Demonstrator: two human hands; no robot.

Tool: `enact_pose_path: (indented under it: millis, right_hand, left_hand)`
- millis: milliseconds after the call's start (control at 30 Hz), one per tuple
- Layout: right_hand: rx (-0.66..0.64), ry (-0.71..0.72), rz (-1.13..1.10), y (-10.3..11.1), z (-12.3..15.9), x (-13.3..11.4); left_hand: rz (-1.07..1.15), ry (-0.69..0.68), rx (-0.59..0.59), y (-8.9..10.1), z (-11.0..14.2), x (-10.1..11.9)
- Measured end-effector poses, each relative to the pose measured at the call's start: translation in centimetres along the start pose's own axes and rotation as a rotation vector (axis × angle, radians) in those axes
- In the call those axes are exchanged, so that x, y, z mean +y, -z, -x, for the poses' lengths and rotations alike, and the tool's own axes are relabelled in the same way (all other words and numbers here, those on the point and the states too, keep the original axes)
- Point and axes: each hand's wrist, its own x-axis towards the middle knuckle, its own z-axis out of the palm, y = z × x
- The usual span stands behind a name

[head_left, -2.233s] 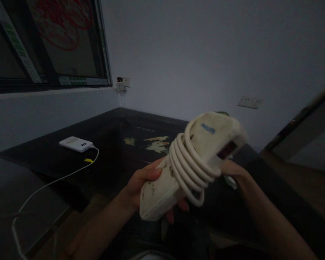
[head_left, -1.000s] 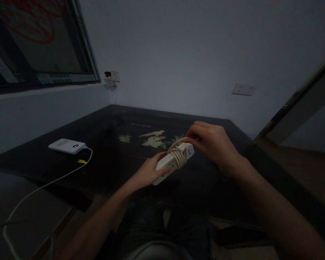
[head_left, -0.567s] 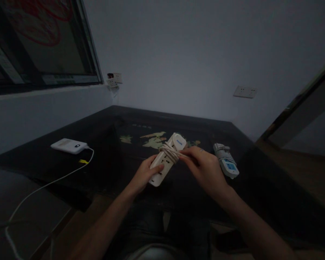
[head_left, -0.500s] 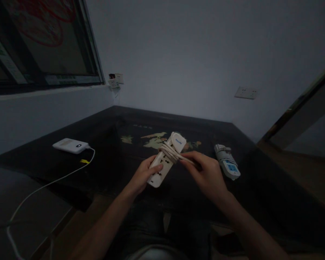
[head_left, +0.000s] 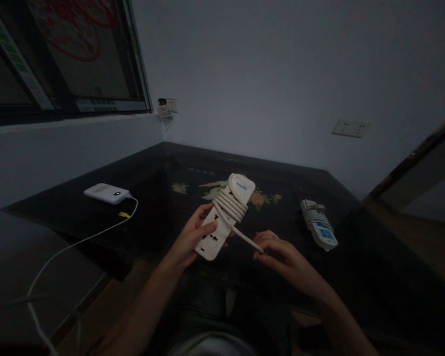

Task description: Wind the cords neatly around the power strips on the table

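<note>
A white power strip [head_left: 212,242] is tilted in front of me above the dark table, its far end marked with blue lettering. My left hand [head_left: 193,235] is closed around its near half, thumb on the socket face. Several turns of white cord [head_left: 230,206] wrap the strip's middle. From these turns a length of the cord runs right and down to my right hand [head_left: 278,257], whose fingers pinch it. The cord's end is hidden in or behind that hand.
On the right lies a second power strip [head_left: 321,230] with blue sockets and grey cord wound round it. A white power bank [head_left: 107,193] with a plugged-in cable sits at left on the dark table [head_left: 159,173], beside a yellow scrap [head_left: 124,215]. Wall sockets [head_left: 351,128] are behind.
My right hand has moved from above the strip's far end down to the right, drawing the cord out straight. The strip was earlier held much closer to the camera; the left hand keeps its hold.
</note>
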Motion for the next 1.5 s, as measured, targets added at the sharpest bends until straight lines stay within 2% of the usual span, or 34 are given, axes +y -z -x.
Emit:
enact_pose_path:
  millis: [200, 367, 467, 533, 700, 767, 900, 1067, 1167, 1333, 1500]
  right_hand:
    - [0.086, -0.027, -0.033, -1.0, 1.0, 1.6]
    - [0.119, -0.097, -0.076, -1.8, 1.2, 2.8]
    - [0.135, -0.086, -0.044, -1.9, 1.2, 3.5]
    - [0.166, -0.063, -0.005, -1.7, 1.4, 3.9]
    - [0.402, -0.035, 0.098, 0.5, 2.7, 4.2]
    - [0.453, -0.05, 0.086, 1.4, 3.4, 4.1]
    - [0.406, -0.153, 0.009, 1.9, 4.1, 3.8]
    - [0.29, -0.274, 0.023, 0.5, 3.9, 4.4]
    - [0.293, -0.257, 0.041, -0.2, 3.4, 4.4]
    - [0.343, -0.161, 0.066, -0.9, 2.1, 3.6]
    - [0.385, -0.115, 0.014, -2.5, 0.9, 3.8]
  left_hand:
    - [0.09, 0.008, -0.077, 0.0, 0.3, 0.6]
    - [0.113, 0.027, -0.079, 0.0, 0.5, 1.0]
    - [0.133, 0.028, -0.089, 0.1, 0.6, 1.2]
    - [0.137, 0.035, -0.09, 0.2, 0.7, 1.2]
    - [0.083, 0.018, -0.061, 0.3, 0.9, 0.9]
    - [0.061, 0.024, -0.042, 0.4, 0.9, 0.7]
    - [0.061, 0.033, -0.012, 0.5, 0.7, 0.1]
    - [0.127, 0.074, -0.04, 0.4, 0.8, 0.1]
    - [0.208, 0.116, -0.112, 0.2, 1.4, 0.7]
    - [0.29, 0.087, -0.204, -0.4, 2.4, 1.7]
    - [0.334, 0.093, -0.319, -1.3, 2.8, 1.5]
